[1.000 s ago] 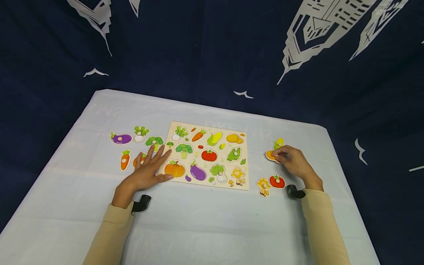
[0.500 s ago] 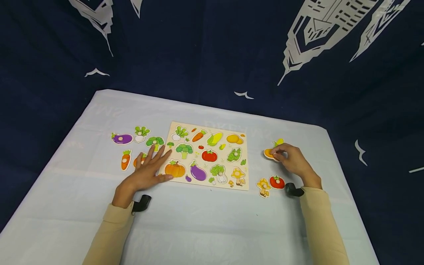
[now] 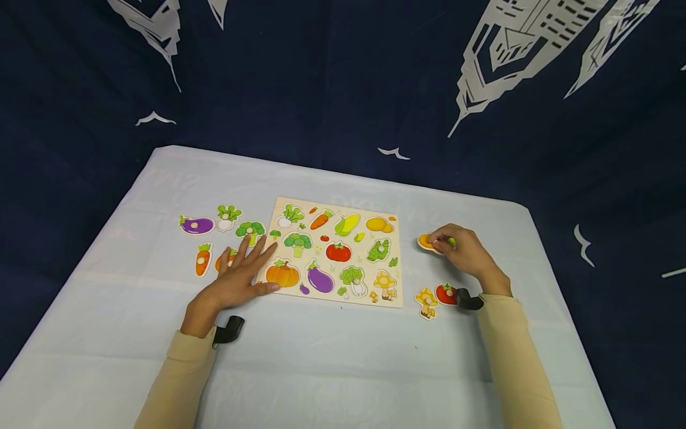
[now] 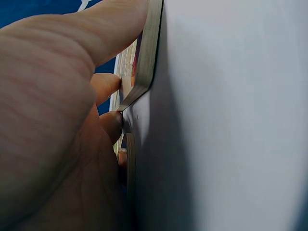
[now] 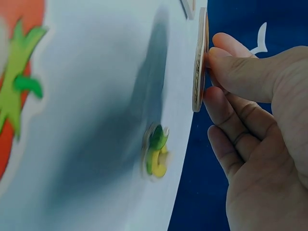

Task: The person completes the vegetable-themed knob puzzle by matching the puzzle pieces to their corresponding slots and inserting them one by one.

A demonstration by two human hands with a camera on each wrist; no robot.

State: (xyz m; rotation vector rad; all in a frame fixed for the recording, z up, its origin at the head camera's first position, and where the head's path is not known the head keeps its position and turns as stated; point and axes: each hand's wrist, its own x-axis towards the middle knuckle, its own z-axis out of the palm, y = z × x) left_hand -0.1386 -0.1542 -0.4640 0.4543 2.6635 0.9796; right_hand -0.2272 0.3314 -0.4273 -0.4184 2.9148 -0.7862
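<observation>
My right hand point(image 3: 465, 253) pinches a yellow-orange potato puzzle piece point(image 3: 426, 241) by its knob. In the right wrist view the piece point(image 5: 199, 62) is seen edge-on, raised off the table. Under that hand lies a corn piece point(image 5: 159, 156), mostly hidden in the head view. My left hand point(image 3: 234, 287) rests with spread fingers over the left edge of the wooden vegetable puzzle board point(image 3: 361, 292). It partly covers a pumpkin piece point(image 3: 231, 256). The board's printed potato spot point(image 3: 379, 224) is at its upper right.
Left of the board lie an eggplant piece point(image 3: 197, 225), a radish piece point(image 3: 227, 217), a carrot piece point(image 3: 203, 260) and a broccoli piece point(image 3: 249, 230). On the right, a mushroom piece point(image 3: 426, 302) lies beside a tomato piece point(image 3: 446, 294). A dark blue cloth point(image 3: 321, 89) hangs behind the table.
My right hand has lifted the potato piece and moved it left and slightly away from me, over the corn piece. The left hand has stayed at the board's edge.
</observation>
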